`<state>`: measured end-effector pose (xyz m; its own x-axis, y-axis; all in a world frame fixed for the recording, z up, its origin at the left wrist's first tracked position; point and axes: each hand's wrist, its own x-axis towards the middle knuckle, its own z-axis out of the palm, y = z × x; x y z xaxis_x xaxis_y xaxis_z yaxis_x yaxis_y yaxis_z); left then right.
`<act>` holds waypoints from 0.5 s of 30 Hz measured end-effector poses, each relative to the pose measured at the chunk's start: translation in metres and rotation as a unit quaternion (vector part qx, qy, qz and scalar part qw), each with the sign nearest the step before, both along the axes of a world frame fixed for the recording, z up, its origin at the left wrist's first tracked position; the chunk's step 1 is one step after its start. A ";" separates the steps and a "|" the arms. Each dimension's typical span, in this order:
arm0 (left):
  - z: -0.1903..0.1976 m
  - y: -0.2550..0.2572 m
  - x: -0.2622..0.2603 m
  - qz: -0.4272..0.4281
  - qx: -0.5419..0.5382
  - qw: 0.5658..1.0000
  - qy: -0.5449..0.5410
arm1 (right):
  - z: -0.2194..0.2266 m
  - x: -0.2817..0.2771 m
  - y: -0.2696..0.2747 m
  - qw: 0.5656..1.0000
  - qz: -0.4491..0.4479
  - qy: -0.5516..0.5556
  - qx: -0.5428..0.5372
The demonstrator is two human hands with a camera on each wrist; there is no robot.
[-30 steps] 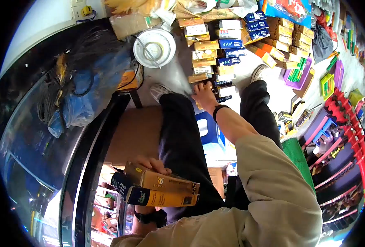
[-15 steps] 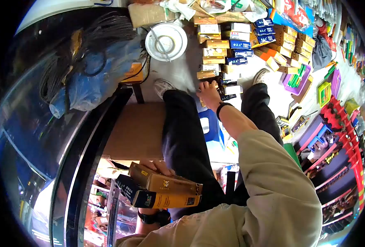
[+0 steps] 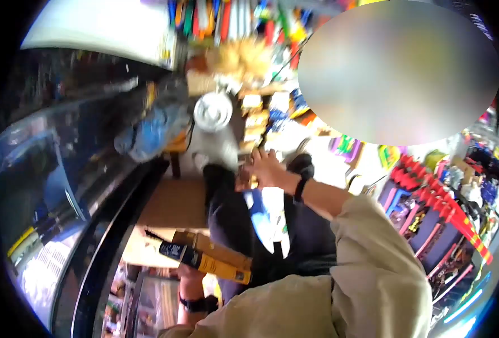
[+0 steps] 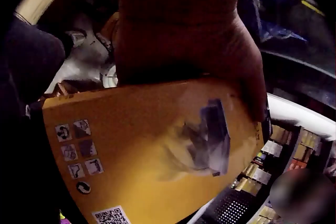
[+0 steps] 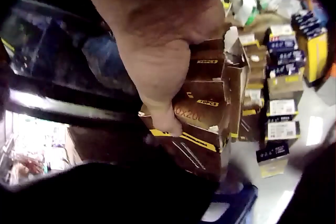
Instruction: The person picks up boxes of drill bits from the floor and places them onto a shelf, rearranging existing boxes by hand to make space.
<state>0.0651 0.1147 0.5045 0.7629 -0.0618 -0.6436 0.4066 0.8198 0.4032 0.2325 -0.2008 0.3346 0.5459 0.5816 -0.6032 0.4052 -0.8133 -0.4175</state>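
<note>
Left hand (image 3: 191, 274) round yellow box (image 3: 222, 268), long axis and dark end toward glass case (image 3: 32, 180), right hand (image 3: 265, 170) round carton (image 5: 202, 111)

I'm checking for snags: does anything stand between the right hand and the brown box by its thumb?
Nothing visible does: in the right wrist view, the right hand has its thumb directly on the brown box, with nothing showing between them.

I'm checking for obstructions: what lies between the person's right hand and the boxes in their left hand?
In the head view, the dark-trousered left leg lies between the right hand and held boxes.
</note>
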 end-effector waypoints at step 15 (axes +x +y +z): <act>0.128 0.030 0.108 -0.080 0.085 0.983 -0.140 | 0.531 0.222 -0.186 0.750 -0.177 -0.622 -0.141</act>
